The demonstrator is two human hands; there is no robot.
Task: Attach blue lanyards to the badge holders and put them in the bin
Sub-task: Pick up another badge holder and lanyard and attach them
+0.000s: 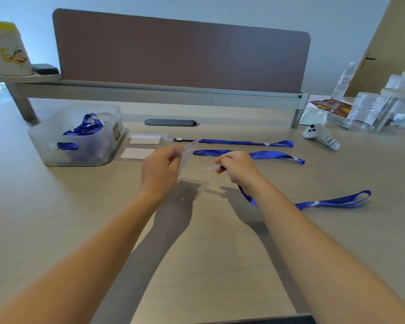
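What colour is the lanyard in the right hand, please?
Blue, in the head view: the lanyard trails from the right hand.

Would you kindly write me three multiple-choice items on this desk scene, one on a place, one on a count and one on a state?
1. Where is the bin relative to the hands?
A. far left on the desk
B. right, by the bottle
C. on the shelf

2. How many blue lanyards lie stretched on the desk outside the bin, counting the held lanyard?
A. one
B. three
C. five

3. What is the left hand doing?
A. resting flat
B. holding a clear badge holder
C. reaching into the bin

Answers: 1 A, the bin sits left of both hands. 2 B, two lie behind the hands and one trails from the right hand. 3 B, its fingers pinch the clear holder above the desk.
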